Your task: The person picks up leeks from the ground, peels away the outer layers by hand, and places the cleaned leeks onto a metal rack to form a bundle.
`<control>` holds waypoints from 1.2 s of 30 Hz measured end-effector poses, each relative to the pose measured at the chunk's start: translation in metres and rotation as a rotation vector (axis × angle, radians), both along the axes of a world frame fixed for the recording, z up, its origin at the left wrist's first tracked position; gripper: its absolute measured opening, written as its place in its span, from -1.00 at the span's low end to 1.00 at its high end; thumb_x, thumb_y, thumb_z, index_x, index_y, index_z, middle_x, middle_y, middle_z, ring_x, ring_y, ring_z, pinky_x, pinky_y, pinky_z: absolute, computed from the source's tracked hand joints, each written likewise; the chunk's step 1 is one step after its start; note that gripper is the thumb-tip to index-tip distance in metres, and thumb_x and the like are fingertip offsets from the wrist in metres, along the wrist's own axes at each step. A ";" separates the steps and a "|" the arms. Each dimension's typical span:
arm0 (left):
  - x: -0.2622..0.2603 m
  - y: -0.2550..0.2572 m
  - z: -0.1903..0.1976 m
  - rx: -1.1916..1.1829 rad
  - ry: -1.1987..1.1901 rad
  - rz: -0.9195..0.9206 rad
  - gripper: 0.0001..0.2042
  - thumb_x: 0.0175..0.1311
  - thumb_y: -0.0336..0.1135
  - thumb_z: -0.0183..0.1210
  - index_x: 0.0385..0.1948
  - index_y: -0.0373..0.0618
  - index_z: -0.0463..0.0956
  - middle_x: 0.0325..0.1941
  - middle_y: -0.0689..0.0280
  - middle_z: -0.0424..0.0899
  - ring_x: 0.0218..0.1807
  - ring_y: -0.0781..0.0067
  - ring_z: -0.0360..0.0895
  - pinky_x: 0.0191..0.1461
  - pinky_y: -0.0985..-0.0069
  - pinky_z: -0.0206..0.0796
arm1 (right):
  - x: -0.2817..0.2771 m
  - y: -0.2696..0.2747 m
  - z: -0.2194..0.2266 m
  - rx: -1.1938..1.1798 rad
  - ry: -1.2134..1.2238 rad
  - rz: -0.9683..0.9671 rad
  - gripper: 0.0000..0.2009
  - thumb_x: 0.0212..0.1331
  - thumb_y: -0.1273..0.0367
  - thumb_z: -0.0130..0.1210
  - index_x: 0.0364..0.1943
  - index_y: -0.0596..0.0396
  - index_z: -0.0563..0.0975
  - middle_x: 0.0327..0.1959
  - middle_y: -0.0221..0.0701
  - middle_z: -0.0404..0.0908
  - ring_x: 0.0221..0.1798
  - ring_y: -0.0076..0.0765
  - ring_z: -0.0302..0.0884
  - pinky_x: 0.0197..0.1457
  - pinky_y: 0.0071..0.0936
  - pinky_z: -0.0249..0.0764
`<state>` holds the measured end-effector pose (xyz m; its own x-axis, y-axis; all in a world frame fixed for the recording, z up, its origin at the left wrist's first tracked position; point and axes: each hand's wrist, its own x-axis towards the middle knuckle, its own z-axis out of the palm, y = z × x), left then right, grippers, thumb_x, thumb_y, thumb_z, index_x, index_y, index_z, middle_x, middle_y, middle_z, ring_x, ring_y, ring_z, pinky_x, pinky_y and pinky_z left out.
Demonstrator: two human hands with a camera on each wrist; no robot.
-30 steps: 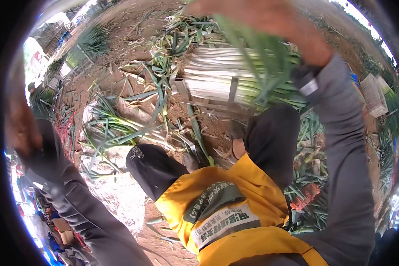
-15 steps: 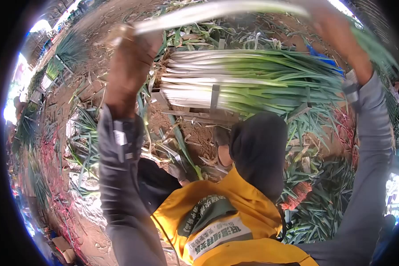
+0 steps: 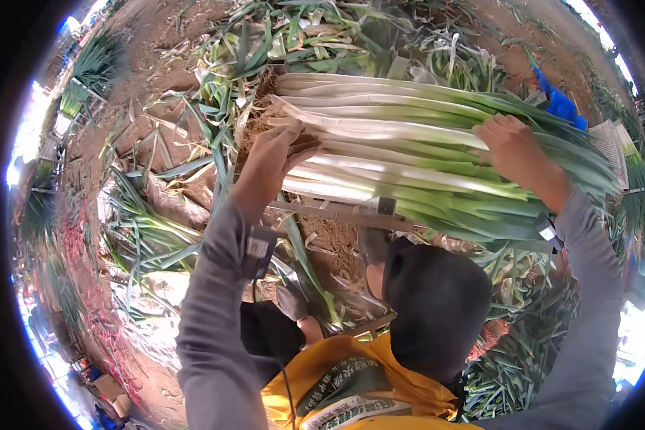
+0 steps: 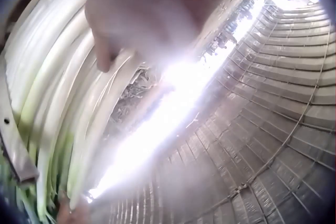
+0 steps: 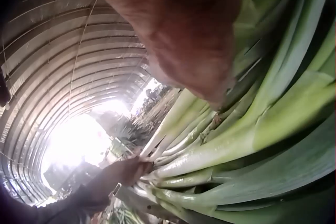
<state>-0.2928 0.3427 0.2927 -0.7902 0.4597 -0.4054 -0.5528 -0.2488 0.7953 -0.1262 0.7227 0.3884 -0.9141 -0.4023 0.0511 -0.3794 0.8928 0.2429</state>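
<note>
A thick layer of leeks (image 3: 408,168) lies side by side in a low metal frame (image 3: 337,211), white root ends to the left and green leaves to the right. One leek (image 3: 380,129) lies on top of the row. Near its roots, my left hand (image 3: 269,168) holds the white end with bent fingers. Farther along, my right hand (image 3: 519,154) has its fingers curled over the same leek where white turns green. In the left wrist view a fingertip (image 4: 103,62) reaches down over the white stalks. Leaves surround the right hand in its wrist view.
Loose leaves and trimmings (image 3: 315,43) cover the soil beyond the frame. A blue piece of material (image 3: 562,104) lies at the far right. More leeks (image 3: 154,226) rest on pale sacking at left. Knees, a yellow apron (image 3: 365,373) and cut leaves are nearer.
The left hand came in from the far left, and both hands held a leek up in the air half a second ago. Now they have lowered it onto the leeks in the frame.
</note>
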 end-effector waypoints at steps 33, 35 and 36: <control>0.022 -0.016 -0.029 -0.750 1.221 0.142 -0.43 0.39 -0.51 0.21 0.43 0.08 0.33 -0.13 0.14 0.46 -0.22 0.14 0.51 -0.13 0.23 0.44 | 0.006 -0.026 0.002 -0.239 0.094 0.090 -0.60 -0.04 0.49 0.41 -0.03 0.09 0.62 -0.18 -0.34 0.59 -0.15 -0.09 0.50 -0.02 -0.22 0.55; 0.020 -0.018 -0.033 -0.774 1.272 0.176 -0.43 0.39 -0.50 0.21 0.43 0.08 0.33 -0.13 0.14 0.47 -0.21 0.14 0.52 -0.14 0.23 0.44 | 0.011 -0.024 0.003 -0.217 0.093 0.080 -0.57 -0.09 0.51 0.42 -0.04 0.08 0.62 -0.16 -0.36 0.59 -0.14 -0.13 0.52 -0.06 -0.23 0.56; 0.019 -0.019 -0.034 -0.792 1.325 0.210 -0.43 0.39 -0.49 0.22 0.43 0.09 0.33 -0.13 0.15 0.47 -0.20 0.13 0.54 -0.15 0.23 0.45 | 0.013 -0.023 0.002 -0.219 0.094 0.076 -0.57 -0.09 0.51 0.42 -0.04 0.08 0.62 -0.16 -0.36 0.59 -0.14 -0.13 0.52 -0.06 -0.23 0.56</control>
<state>-0.2736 0.3242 0.2583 -0.7872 0.3132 0.5312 0.6142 0.4748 0.6303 -0.1135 0.6994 0.3909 -0.8686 -0.4400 0.2277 -0.4326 0.8976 0.0845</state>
